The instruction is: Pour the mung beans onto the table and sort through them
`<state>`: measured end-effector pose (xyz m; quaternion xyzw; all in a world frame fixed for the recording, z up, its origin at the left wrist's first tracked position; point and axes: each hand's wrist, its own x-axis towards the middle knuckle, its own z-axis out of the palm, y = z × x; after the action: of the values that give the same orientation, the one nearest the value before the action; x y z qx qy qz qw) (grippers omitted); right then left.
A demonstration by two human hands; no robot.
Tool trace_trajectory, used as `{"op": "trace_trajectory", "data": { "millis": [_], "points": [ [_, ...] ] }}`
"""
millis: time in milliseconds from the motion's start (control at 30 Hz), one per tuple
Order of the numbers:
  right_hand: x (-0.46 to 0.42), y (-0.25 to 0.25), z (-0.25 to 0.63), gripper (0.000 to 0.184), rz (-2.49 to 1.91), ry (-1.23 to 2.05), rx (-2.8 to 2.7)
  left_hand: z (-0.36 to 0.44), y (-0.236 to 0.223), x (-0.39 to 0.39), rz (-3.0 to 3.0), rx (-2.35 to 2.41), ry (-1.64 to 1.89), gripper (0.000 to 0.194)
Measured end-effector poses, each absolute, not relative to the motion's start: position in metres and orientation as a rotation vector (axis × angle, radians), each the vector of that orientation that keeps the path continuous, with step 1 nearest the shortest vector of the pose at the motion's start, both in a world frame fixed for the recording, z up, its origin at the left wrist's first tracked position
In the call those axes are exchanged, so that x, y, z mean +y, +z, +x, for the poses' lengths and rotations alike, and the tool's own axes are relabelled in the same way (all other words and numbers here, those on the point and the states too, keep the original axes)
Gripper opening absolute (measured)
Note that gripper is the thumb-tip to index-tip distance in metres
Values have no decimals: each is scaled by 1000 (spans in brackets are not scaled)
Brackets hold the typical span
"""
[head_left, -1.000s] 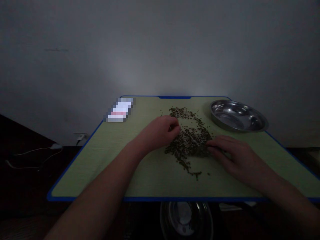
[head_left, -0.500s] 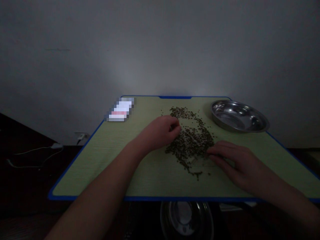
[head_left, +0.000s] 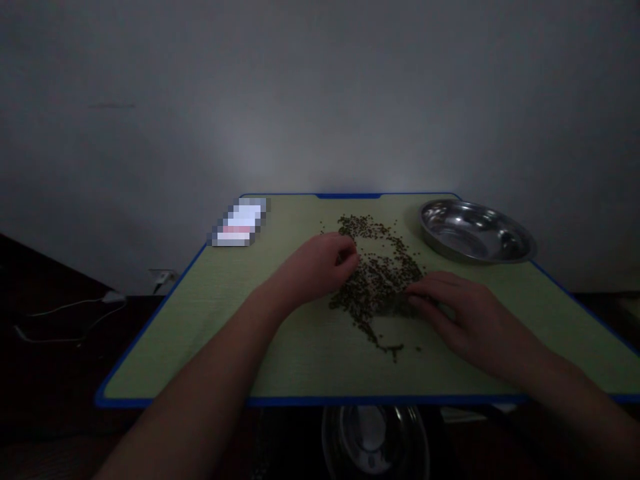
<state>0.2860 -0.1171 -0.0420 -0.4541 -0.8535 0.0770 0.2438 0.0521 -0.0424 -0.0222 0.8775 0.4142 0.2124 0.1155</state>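
Small dark brown grains [head_left: 373,277], like seeds or peppercorns, lie spread over the middle of the pale green table [head_left: 220,313]. At their left edge rests my left hand [head_left: 325,263], its fingers curled and thumb close to them; what they hold, if anything, is hidden. My right hand [head_left: 457,303] is at the right edge of the grains, with thumb and fingers pinched together. A faint, dark, blurred patch [head_left: 395,305] shows at its fingertips, too dim to name. A thin line of grains trails toward the front of the table.
A shiny steel bowl [head_left: 477,233] stands at the table's back right. A phone-like lit screen [head_left: 241,223], blurred out, lies at the back left. Below the front edge is another metal basin [head_left: 375,440]. White cables [head_left: 75,337] hang at the left, and a wall [head_left: 320,100] rises behind.
My right hand shifted slightly toward me and right, then back left to the grains, with the blurred patch moving at its fingertips. My left hand stayed nearly still. The view moved a little.
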Motion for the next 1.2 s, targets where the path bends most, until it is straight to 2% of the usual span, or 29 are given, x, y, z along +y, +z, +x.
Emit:
{"op": "trace_trajectory", "data": {
  "millis": [700, 1200],
  "points": [
    [-123, -41, 284, 20, -1239, 316, -2362, 51, -23, -41, 2565, 1203, 622, 19],
    [-100, -48, 282, 20, -1272, 79, -2336, 51, -21, -42, 2559, 1207, 601, 19]
  ]
}}
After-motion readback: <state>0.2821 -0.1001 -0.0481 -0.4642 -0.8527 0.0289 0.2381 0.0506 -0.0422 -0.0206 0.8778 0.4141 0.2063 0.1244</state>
